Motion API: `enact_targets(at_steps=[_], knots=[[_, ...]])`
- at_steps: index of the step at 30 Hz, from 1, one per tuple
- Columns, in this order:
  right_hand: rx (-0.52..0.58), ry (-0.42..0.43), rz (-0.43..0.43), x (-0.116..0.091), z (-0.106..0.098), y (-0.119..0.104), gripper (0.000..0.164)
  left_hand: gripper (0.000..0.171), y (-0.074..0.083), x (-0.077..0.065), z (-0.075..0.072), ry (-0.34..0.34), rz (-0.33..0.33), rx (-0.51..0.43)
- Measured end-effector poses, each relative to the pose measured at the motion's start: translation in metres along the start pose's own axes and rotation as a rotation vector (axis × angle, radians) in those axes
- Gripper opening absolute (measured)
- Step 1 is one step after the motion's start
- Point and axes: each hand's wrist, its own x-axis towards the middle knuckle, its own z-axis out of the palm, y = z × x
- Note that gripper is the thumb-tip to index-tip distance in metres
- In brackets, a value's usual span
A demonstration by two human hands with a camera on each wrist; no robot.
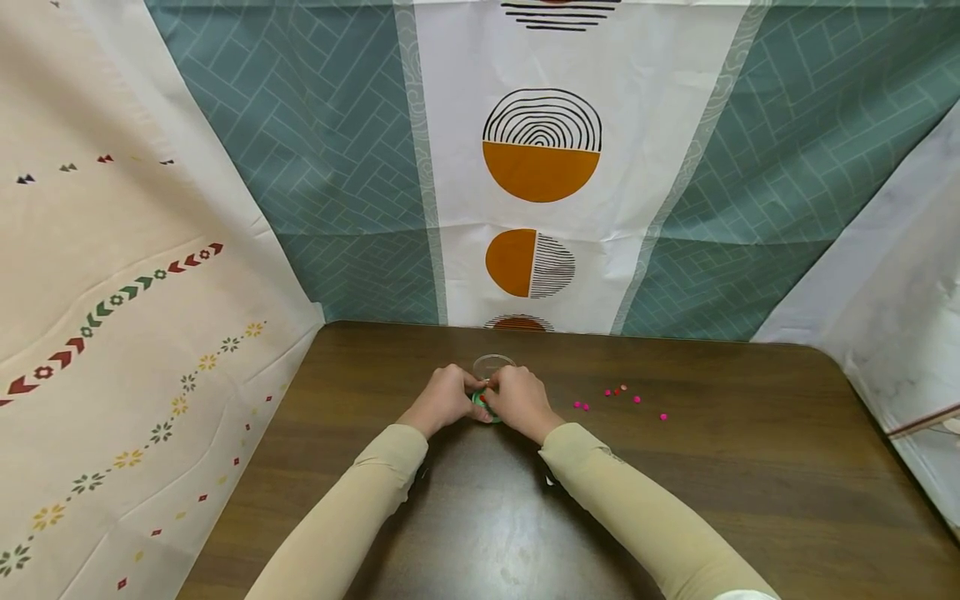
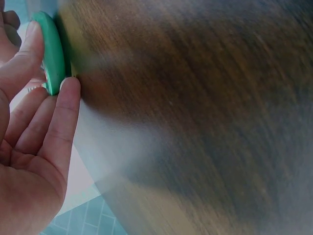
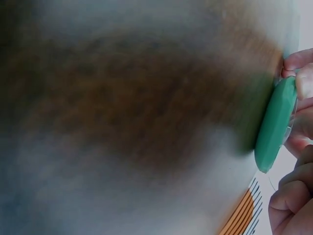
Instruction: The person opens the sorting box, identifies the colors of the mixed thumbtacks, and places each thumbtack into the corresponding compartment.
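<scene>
A small round green case (image 1: pixel 478 403) sits low over the wooden table between the two hands, with red bits showing inside it. My left hand (image 1: pixel 447 397) grips its edge; in the left wrist view the thumb lies along the green side (image 2: pixel 53 56), the fingers under its rim. My right hand (image 1: pixel 520 397) reaches over the case from the right, fingertips at its inside. Curled fingers (image 3: pixel 289 203) show beside the green wall (image 3: pixel 275 125) in the right wrist view; I cannot tell what they pinch. Just behind the hands is a clear round lid (image 1: pixel 493 363).
Several small pink and red pieces (image 1: pixel 607 392) lie scattered on the table (image 1: pixel 720 467) to the right of the hands. A patterned cloth (image 1: pixel 360 167) hangs behind the table's far edge, and a cream cloth (image 1: pixel 127 400) runs down the left side.
</scene>
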Motion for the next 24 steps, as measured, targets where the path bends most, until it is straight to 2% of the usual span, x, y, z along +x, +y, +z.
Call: enact_targets(at_steps=[6,13,18,24], knots=[[0.037,0.038,-0.019,-0.004,-0.008,0.002,0.012,0.057,0.001,0.0,-0.001,0.003,-0.016,0.015],[0.063,0.076,-0.004,-0.012,-0.03,0.016,0.012,0.062,0.002,0.0,-0.001,0.007,-0.026,0.042],[0.102,0.14,-0.011,-0.019,-0.056,0.044,0.015,0.064,0.001,0.0,-0.001,0.002,-0.024,0.053],[0.087,0.237,0.041,-0.027,-0.089,0.09,0.015,0.064,-0.001,0.001,0.0,-0.001,-0.018,0.058]])
